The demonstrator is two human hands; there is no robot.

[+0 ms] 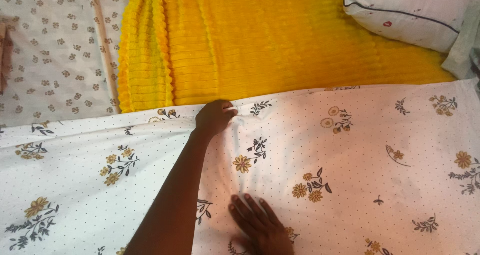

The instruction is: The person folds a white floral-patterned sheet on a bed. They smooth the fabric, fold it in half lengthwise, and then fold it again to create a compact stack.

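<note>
The left hand reaches far forward, its arm stretched straight up the middle of the bed from the near edge. Its fingers are curled in and pinch a small fold at the far edge of the white flowered sheet, right where that edge meets the yellow ribbed blanket. The cloth puckers into short creases around the grip.

The right hand lies close to the near edge of the view, palm down on the same sheet. Its fingers are loosely spread and flat, pointing away toward the blanket, and press the cloth down just beside the left forearm. The wrist is cut off by the bottom edge of the view.

The sheet covers the whole near half of the bed, from the left side to the right side. Its far edge runs almost straight across, rising slightly toward the right. To the right of both hands it lies smooth and bare of other things, as it does to the left of the arm.

Beyond the edge, the blanket fills the far middle. A white pillow with a dark piped seam sits at the far right corner, and a pale cloth with small brown flowers covers the far left corner.
</note>
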